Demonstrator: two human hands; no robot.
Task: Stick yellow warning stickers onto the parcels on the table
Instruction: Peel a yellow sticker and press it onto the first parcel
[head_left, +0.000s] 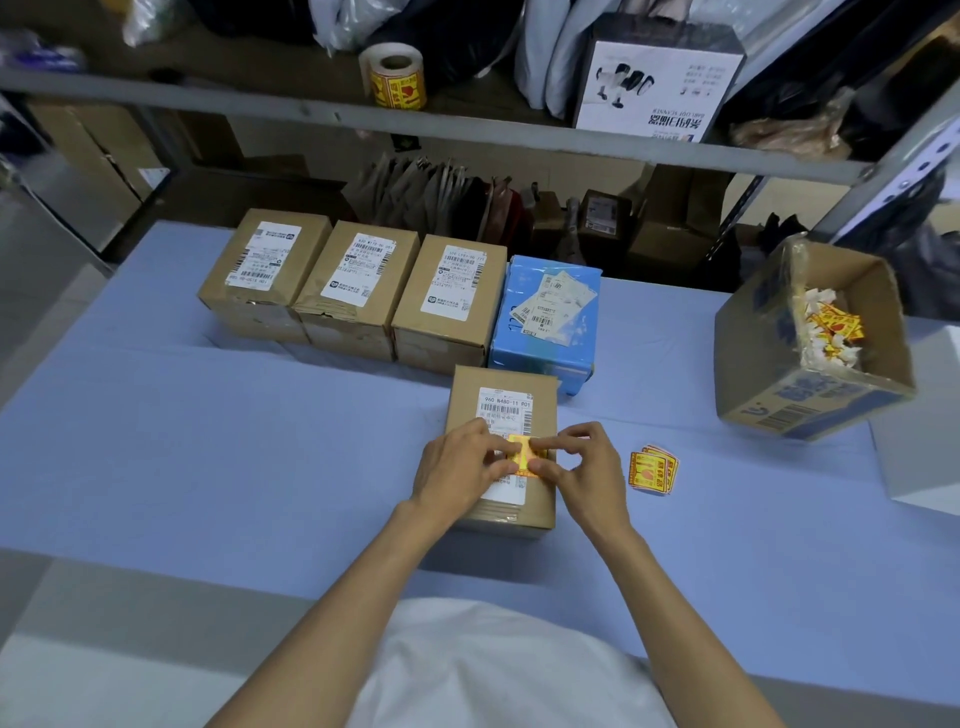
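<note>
A brown parcel (503, 395) with a white shipping label lies in front of me on the blue table (208, 441). My left hand (457, 467) and my right hand (576, 467) both pinch a yellow warning sticker (524, 453) just over the parcel's label. I cannot tell whether the sticker touches the label. A small pile of yellow stickers (653, 469) rests on the table to the right of my right hand. Behind stand three brown parcels (358, 291) in a row and a blue parcel (548, 322), each with a white label.
An open cardboard box (810, 395) holding peeled backings and yellow scraps sits tilted at the right. A roll of yellow stickers (396, 75) stands on the shelf above the table. A white box (914, 467) is at the right edge.
</note>
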